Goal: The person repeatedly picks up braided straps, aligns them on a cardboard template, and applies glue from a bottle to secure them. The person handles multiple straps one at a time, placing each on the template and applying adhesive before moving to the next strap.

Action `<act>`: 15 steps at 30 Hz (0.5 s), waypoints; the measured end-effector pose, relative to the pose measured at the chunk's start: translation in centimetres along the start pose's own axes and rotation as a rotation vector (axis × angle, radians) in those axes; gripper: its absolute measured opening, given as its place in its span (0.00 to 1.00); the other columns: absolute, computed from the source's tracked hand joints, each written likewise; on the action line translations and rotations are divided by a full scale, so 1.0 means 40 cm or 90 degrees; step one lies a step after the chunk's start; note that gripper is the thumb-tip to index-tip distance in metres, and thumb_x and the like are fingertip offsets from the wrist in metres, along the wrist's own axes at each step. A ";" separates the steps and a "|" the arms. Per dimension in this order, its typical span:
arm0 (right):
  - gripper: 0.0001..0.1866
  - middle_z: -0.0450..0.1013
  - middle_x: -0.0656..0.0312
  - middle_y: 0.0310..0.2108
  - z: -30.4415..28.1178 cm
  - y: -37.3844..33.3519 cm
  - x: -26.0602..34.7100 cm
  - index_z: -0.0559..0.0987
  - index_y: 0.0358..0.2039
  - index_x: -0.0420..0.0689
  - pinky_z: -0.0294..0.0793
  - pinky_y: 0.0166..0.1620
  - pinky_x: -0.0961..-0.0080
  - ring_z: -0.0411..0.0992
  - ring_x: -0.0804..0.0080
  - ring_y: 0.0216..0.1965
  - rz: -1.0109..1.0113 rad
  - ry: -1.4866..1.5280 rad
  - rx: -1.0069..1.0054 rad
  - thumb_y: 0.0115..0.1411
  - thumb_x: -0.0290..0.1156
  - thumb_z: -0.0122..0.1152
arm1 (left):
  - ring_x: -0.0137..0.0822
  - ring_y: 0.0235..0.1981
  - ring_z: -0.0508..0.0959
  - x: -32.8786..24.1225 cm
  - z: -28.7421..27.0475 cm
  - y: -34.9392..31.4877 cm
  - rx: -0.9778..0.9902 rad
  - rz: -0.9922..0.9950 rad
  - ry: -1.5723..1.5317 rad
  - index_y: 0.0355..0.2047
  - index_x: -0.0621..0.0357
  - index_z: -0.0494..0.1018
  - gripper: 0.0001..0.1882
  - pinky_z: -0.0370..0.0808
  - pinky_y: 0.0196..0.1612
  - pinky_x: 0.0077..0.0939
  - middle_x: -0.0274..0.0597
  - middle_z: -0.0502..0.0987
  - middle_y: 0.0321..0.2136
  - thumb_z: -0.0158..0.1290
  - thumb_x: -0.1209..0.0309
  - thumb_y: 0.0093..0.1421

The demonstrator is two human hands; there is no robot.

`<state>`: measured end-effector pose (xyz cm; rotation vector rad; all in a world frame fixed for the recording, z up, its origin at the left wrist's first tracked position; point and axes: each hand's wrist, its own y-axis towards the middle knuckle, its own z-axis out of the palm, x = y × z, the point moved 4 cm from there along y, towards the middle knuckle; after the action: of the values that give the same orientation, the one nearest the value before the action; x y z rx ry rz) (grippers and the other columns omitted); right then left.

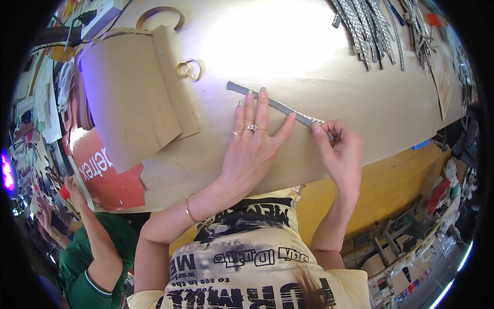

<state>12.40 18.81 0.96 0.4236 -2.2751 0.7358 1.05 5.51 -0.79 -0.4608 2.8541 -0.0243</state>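
Observation:
A narrow grey strip with a silvery braided edge (281, 106) lies slantwise on the brown-covered table (216, 149). My left hand (252, 139) rests flat over it, fingers spread, with the fingertips touching the strip along its length. At the strip's right end my right hand (341, 149) pinches it between thumb and curled fingers, which partly hide that end. The strip's far left end sticks out past my left fingertips.
At the left stand folded brown sheets (128, 98) over a red printed board (110, 175). Nearby lie a tape roll (189, 69) and a curved tan band (160, 10). Bundled braided strips (368, 31) lie at the far right. A co-worker in green (98, 252) sits at left.

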 end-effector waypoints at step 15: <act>0.11 0.67 0.72 0.20 -0.006 0.011 -0.009 0.77 0.28 0.36 0.57 0.24 0.84 0.59 0.86 0.22 0.055 0.016 0.011 0.61 0.31 0.63 | 0.57 0.69 0.53 -0.005 0.009 0.003 0.055 0.037 -0.056 0.66 0.46 0.58 0.37 0.56 0.67 0.51 0.60 0.49 0.69 0.51 0.78 0.54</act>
<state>12.57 19.33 0.67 0.3234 -2.2770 0.8004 1.29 5.68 -1.10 -0.3518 2.7651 -0.1133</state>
